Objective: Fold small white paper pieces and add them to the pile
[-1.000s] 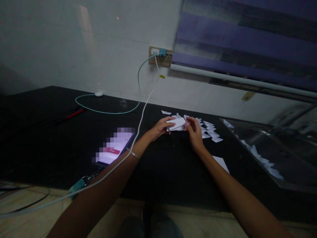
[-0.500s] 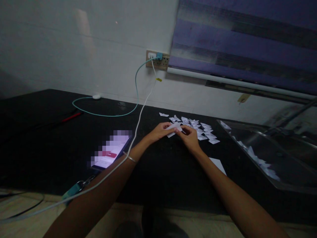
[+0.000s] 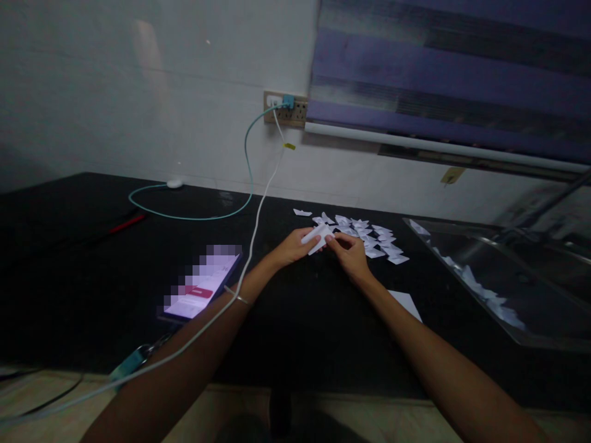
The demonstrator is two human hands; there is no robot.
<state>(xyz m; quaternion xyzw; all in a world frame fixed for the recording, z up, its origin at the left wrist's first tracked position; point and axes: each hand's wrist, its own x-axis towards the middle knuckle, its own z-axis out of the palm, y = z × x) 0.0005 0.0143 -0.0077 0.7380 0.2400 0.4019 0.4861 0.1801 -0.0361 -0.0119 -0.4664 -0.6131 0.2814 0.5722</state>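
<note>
A small folded piece of white paper [image 3: 317,237] is pinched between both hands just above the black countertop [image 3: 92,258]. My left hand [image 3: 293,247] grips its left side with thumb and fingers closed. My right hand [image 3: 351,253] pinches its right edge. Right behind the hands lies a scatter of several small folded white paper pieces [image 3: 369,237]. A flat white sheet [image 3: 405,303] lies beside my right forearm.
A lit phone [image 3: 201,284] lies left of my left arm, with a white cable [image 3: 258,206] running to a wall socket [image 3: 281,109]. A teal cable [image 3: 194,215] loops at the back. A steel sink [image 3: 498,277] holding paper scraps is at the right. A red pen [image 3: 127,223] lies left.
The paper piece has been folded smaller and turned between the fingers; both hands stay at the same spot. The view has shifted slightly to the right.
</note>
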